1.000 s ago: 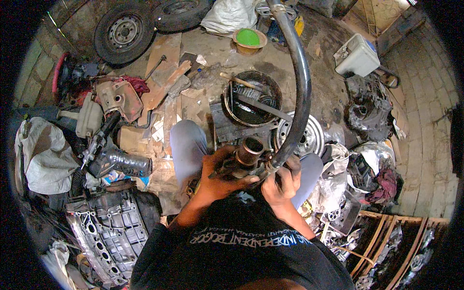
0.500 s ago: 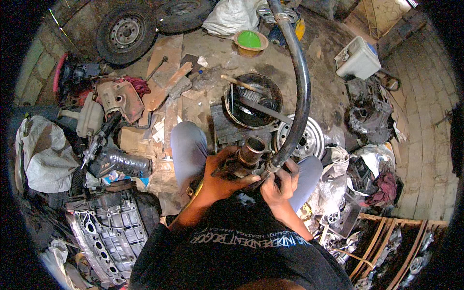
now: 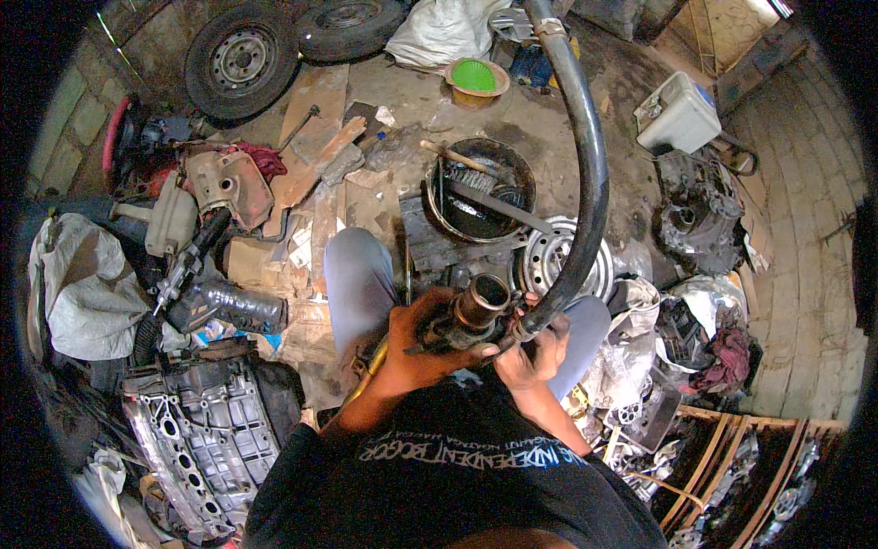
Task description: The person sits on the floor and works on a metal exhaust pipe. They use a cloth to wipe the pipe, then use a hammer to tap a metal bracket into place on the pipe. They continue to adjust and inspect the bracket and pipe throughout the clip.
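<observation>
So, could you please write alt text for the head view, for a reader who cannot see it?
Seen from above, a seated person grips a rusty metal pipe fitting with the left hand while the right hand holds the end of a long curved black hose. Tyres, engine parts and a round pan of dark oil litter the workshop floor.

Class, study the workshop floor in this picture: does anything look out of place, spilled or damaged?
Yes: parts lie scattered on the floor. A round pan of dark liquid holds a brush, beside a bare wheel rim.
</observation>
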Action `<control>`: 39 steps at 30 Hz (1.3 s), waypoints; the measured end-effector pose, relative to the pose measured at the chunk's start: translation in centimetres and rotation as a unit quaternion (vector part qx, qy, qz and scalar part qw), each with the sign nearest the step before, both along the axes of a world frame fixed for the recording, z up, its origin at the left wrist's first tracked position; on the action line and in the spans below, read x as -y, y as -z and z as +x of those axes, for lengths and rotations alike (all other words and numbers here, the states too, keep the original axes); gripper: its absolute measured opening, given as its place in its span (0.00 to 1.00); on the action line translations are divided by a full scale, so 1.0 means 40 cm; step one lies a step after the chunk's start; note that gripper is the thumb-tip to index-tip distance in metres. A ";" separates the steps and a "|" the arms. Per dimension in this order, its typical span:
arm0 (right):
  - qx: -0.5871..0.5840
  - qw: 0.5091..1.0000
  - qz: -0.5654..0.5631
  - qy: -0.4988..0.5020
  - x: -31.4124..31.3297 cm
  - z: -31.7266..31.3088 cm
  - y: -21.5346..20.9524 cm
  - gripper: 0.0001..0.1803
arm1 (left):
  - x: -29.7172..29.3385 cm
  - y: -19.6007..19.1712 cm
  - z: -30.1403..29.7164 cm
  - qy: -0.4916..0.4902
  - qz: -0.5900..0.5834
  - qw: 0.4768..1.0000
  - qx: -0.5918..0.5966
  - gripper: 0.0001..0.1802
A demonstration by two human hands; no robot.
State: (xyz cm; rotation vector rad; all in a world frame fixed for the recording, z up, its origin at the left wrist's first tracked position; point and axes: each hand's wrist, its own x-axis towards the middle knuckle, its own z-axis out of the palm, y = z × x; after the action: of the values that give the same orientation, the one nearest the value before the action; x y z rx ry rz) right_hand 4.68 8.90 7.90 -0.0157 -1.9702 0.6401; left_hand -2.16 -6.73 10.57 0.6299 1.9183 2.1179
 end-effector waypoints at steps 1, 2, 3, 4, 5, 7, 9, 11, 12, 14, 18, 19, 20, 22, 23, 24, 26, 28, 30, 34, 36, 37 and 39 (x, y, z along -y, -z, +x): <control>0.003 1.000 0.002 -0.003 -0.001 0.002 0.001 0.14 | 0.001 -0.005 0.001 -0.001 0.004 1.000 0.000 0.31; 0.007 1.000 0.000 -0.001 -0.003 0.004 0.003 0.16 | 0.003 -0.011 0.003 0.001 -0.008 1.000 -0.002 0.31; 0.011 1.000 -0.003 0.001 -0.005 0.005 0.005 0.18 | 0.006 -0.017 0.006 0.002 -0.020 1.000 -0.004 0.31; 0.015 1.000 -0.006 0.004 -0.007 0.006 0.006 0.20 | 0.007 -0.021 0.008 0.004 -0.032 0.999 -0.005 0.31; 0.017 1.000 -0.005 0.004 -0.007 0.007 0.007 0.23 | 0.009 -0.023 0.009 0.002 -0.038 0.999 -0.015 0.32; -0.007 1.000 -0.007 -0.013 -0.005 0.007 0.015 0.21 | 0.011 -0.025 0.010 -0.002 -0.052 0.998 -0.034 0.32; -0.013 1.000 0.002 -0.021 -0.004 0.005 0.014 0.18 | 0.014 -0.023 0.010 0.002 -0.056 0.998 -0.026 0.33; -0.001 1.000 0.020 -0.015 -0.001 0.009 0.004 0.15 | 0.012 -0.018 0.016 -0.014 -0.040 0.999 -0.029 0.34; -0.003 1.000 0.019 -0.010 -0.002 0.008 0.005 0.14 | 0.006 -0.013 0.024 -0.033 -0.022 0.999 -0.037 0.34; -0.009 1.000 0.018 0.002 -0.005 0.006 0.008 0.16 | 0.004 -0.012 0.026 -0.038 -0.023 0.999 -0.027 0.35; 0.009 1.000 0.004 0.007 -0.005 0.009 0.013 0.16 | 0.006 -0.013 0.018 -0.030 -0.041 0.998 -0.022 0.35; 0.006 1.000 0.008 -0.003 -0.008 0.009 0.020 0.16 | 0.004 -0.012 0.018 -0.040 -0.029 0.998 -0.038 0.35; 0.003 1.000 0.011 -0.013 -0.011 0.009 0.024 0.16 | 0.004 -0.015 0.017 -0.043 -0.034 0.997 -0.048 0.34; -0.004 1.000 0.026 -0.010 -0.015 0.002 0.023 0.17 | 0.006 -0.022 0.016 -0.044 -0.042 0.996 -0.058 0.33; -0.007 0.999 0.034 -0.007 -0.017 0.001 0.023 0.17 | 0.006 -0.022 0.015 -0.041 -0.044 0.996 -0.059 0.33; -0.002 1.000 0.018 -0.009 -0.015 -0.001 0.022 0.18 | 0.007 -0.018 0.012 -0.034 -0.043 0.997 -0.051 0.33; 0.008 1.000 -0.016 -0.014 -0.010 -0.005 0.018 0.18 | 0.005 -0.016 0.009 -0.025 -0.038 0.998 -0.036 0.32; 0.007 1.000 -0.003 -0.001 -0.010 -0.002 0.018 0.18 | 0.003 -0.019 0.007 -0.020 -0.030 0.999 -0.020 0.32; -0.001 1.000 0.008 0.002 -0.011 -0.006 0.021 0.19 | -0.002 -0.015 0.009 -0.030 -0.019 0.999 -0.017 0.32; 0.007 1.000 0.012 0.016 -0.016 -0.008 0.025 0.28 | -0.008 0.000 0.004 -0.013 -0.038 0.999 -0.014 0.32; 0.016 1.000 0.009 0.012 -0.014 -0.006 0.013 0.22 | -0.010 0.006 0.007 -0.023 -0.019 1.000 -0.006 0.32; 0.014 1.000 0.011 0.002 -0.013 -0.004 0.005 0.18 | -0.011 0.008 0.008 -0.027 -0.010 1.000 -0.002 0.32; 0.004 1.000 0.013 -0.012 -0.013 -0.010 0.001 0.17 | -0.010 0.005 0.003 -0.022 -0.022 1.000 -0.005 0.32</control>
State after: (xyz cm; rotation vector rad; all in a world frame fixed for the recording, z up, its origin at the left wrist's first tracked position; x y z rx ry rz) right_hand 4.28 9.43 7.85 0.0211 -1.9878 0.6303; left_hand -2.06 -6.35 10.36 0.5959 1.9962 2.0947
